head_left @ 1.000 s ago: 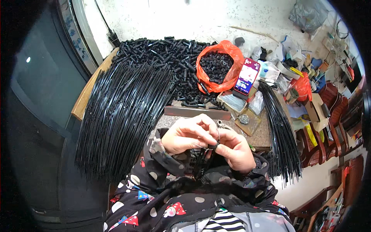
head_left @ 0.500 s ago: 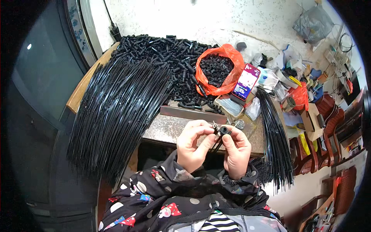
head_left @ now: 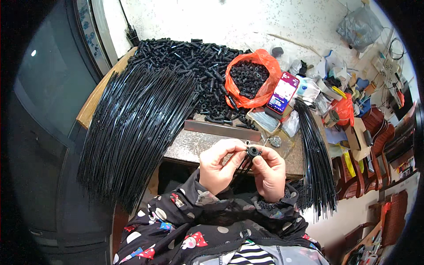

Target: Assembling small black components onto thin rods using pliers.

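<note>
Above the table's near edge, my two hands meet at a small black round plastic hub [head_left: 253, 152] with a hole through its middle. My left hand [head_left: 217, 170] pinches at the hub's left side with thumb and forefinger. On the other side, the thumb and fingers of my right hand [head_left: 270, 177] grip the hub. A few thin black rods [head_left: 240, 169] hang below it between my palms; their lower ends are lost against the dark clothing. A small light-coloured bit shows just above the hub, too small to name.
A large bundle of thin black rods [head_left: 132, 132] overhangs the table at left, a smaller rod bundle [head_left: 314, 161] at right. Behind lie heaped black tubes [head_left: 176, 57], a red bag [head_left: 270, 62] of small black parts, a phone [head_left: 282, 92] and a metal bar [head_left: 221, 130].
Both hands have shifted slightly left with the hub. The fingers of my left hand have drawn closer around its side, and the hub is turned a little.
</note>
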